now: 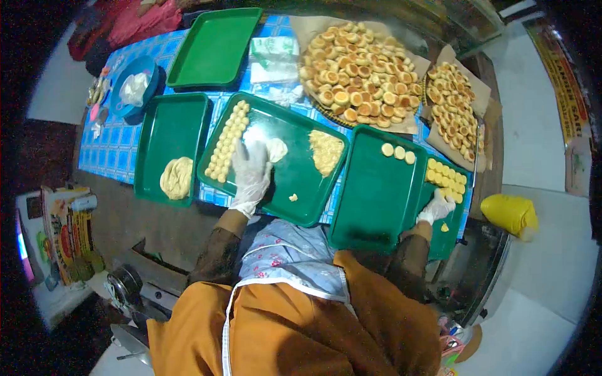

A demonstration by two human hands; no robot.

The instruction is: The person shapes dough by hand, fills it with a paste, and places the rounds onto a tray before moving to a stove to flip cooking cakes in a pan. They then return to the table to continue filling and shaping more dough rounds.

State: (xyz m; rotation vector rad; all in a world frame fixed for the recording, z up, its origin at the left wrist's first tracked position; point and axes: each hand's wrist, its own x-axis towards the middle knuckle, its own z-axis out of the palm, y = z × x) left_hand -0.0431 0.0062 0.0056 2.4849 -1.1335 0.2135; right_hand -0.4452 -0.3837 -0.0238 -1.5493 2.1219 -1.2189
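Blue checked cloth (100,156) covers the table in the head view, and several green rectangular trays are on it. At the far side lie a large heap of round golden-brown baked pieces (364,75) and, to its right, a smaller heap of similar pieces (453,103). Near the left end is a round blue bowl (145,64) with a whitish plastic bag (133,89) inside. The leftmost near tray (172,119) bears a smooth pale dough lump (177,178).

The person's left hand (253,169), in a thin whitish glove, is over the middle green tray (263,197), between the rows of small pale dough balls (229,138) and a flat white dough disc (276,150). Its fingers are rather extended; whether they hold something, one cannot tell. A yellowish shredded mass (326,152) lies at the right side of this tray.

The right hand (437,208), gloved also, is in the rightmost green tray (439,245), just beside the block of yellow round pieces (446,178). Its fingers are bent narrowly, but their tips are unclear, so its grip cannot be told. A small yellow scrap (444,227) lies near. Three pale yellow discs (398,153) lie in the neighbouring tray (376,200).
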